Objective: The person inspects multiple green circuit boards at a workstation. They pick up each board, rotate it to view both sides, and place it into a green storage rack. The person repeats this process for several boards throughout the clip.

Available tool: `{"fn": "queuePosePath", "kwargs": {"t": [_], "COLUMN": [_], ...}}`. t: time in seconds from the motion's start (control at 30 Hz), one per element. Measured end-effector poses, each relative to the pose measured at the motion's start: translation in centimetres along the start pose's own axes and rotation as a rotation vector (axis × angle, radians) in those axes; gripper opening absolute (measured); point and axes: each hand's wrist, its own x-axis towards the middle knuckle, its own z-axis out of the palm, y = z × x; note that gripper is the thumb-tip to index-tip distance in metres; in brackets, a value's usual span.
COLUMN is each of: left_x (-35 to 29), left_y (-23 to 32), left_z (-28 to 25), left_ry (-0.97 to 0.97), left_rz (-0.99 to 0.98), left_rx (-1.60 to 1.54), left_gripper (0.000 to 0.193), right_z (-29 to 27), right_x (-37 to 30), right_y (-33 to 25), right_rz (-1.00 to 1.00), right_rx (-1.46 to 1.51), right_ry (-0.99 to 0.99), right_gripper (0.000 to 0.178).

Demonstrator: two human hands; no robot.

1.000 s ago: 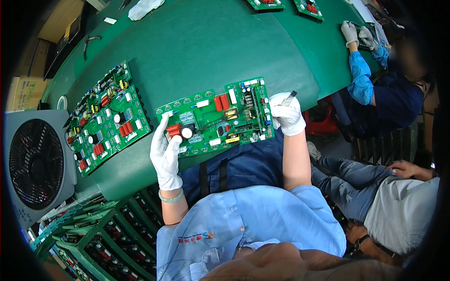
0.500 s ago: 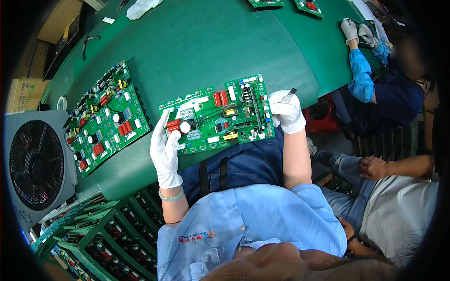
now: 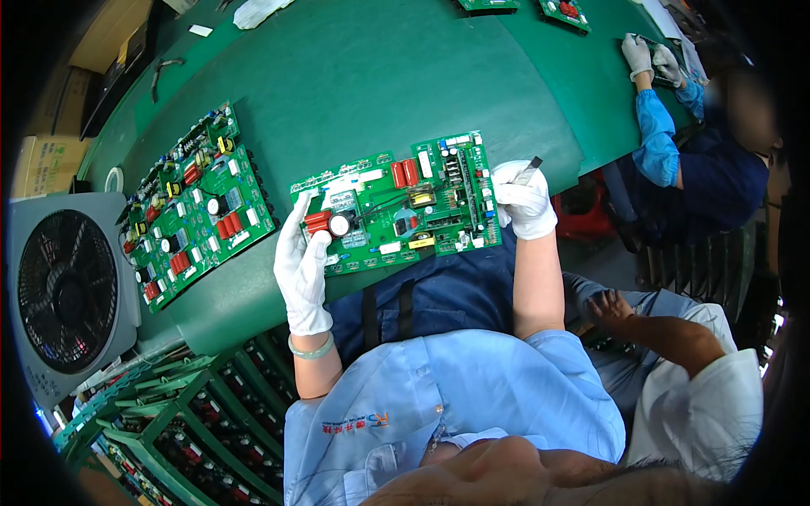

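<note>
A green circuit board [image 3: 384,202] with red, yellow and white parts is held flat over the near edge of the green table. My left hand [image 3: 301,274], in a white glove, grips its left edge, thumb beside a round black-and-white capacitor [image 3: 340,224]. At the board's right edge is my gloved right hand [image 3: 525,202], its fingers closed round a thin tool with a flat black end [image 3: 535,164] that sticks up and away from me. The tool's other end is hidden by the fingers, as is whether they also pinch the board.
More populated boards [image 3: 198,207] lie at the left of the table [image 3: 363,76], near a box fan [image 3: 67,291] and a tape roll [image 3: 114,179]. Pliers [image 3: 158,76] lie farther back. Below stands a green rack of boards [image 3: 202,413]. Two people sit at the right, one wearing gloves [image 3: 639,56].
The scene has shifted slightly in view, and both my hands keep the same hold. At the lower right, the seated person's arm and hand have moved left, and their body has shifted.
</note>
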Motion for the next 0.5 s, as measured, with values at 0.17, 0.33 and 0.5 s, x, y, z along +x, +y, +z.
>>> {"fn": "queuePosePath", "kwargs": {"t": [0.17,0.33,0.5], "left_x": [0.0,-0.1,-0.3], "left_y": [-0.5,0.1,1.3], "left_z": [-0.4,-0.3,-0.2], "left_ry": [-0.018,-0.038,-0.025], "left_rz": [0.020,0.039,-0.009], "left_rx": [-0.011,-0.019,-0.100], "left_gripper": [0.067,0.068,0.063], "right_z": [-0.2,0.0,-1.0], "right_x": [-0.2,-0.2,-0.4], "right_y": [0.3,0.2,0.4], "right_rz": [-0.014,-0.015,0.007], "right_rx": [-0.020,-0.031,0.023], "right_ry": [0.039,0.054,0.046], "right_gripper": [0.011,0.014,0.011]}}
